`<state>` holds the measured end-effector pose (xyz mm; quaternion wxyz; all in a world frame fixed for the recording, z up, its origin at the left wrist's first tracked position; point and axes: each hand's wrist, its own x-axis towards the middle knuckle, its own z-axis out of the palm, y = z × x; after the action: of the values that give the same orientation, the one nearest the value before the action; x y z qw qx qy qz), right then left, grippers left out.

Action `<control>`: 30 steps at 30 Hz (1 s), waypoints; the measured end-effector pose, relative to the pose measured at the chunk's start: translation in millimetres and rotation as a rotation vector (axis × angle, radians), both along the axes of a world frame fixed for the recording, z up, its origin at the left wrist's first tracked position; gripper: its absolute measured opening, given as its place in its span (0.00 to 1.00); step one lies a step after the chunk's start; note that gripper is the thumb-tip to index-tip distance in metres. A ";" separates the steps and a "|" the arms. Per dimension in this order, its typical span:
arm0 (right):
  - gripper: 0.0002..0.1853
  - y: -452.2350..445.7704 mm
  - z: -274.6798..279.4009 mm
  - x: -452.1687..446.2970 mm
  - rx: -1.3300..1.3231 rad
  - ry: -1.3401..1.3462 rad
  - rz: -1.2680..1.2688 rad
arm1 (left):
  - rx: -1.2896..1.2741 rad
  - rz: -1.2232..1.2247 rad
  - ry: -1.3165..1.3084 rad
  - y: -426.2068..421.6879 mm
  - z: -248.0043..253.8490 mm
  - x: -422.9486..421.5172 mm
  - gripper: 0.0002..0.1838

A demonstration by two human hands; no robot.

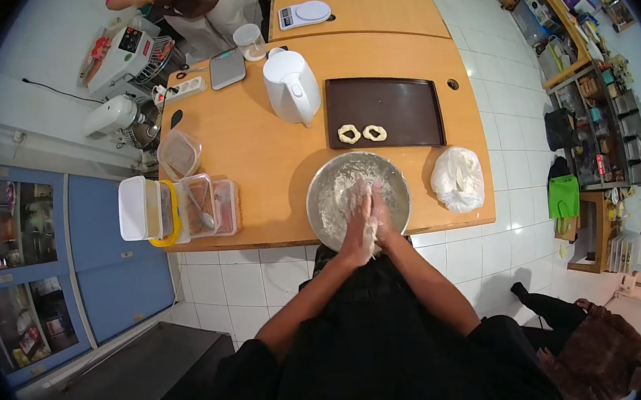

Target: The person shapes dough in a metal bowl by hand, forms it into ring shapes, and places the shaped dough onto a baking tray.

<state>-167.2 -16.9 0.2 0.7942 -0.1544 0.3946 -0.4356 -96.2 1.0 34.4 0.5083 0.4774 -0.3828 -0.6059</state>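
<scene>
A round metal bowl [318, 219] with pale flour or dough bits inside stands at the table's front edge. Over it, my left hand [357, 223] and my right hand [381, 213] are pressed palm to palm, both dusted with white. Some pale dough shows between them near the wrists; how it is held is hard to make out. Behind the bowl lies a dark baking tray [396, 100] bearing two dough rings [374, 133]. A white plastic bag [457, 179] sits right of the bowl.
On the table [275, 212] stand a white kettle [292, 87], plastic containers [199, 204] at the left, and a dark scale [228, 68]. A white scale [304, 14] is farther back. One person [199, 19] stands at the back left, another [597, 351] at the lower right.
</scene>
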 end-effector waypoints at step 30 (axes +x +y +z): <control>0.41 -6.5 -5.7 -22.1 -0.106 -0.043 0.036 | -0.421 -0.167 -0.277 -0.2 15.1 -18.1 0.39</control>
<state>-189.2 -23.4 -5.5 0.8008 -0.1939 0.3510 -0.4449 -114.3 0.7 49.5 0.4874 0.4062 -0.6044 -0.4819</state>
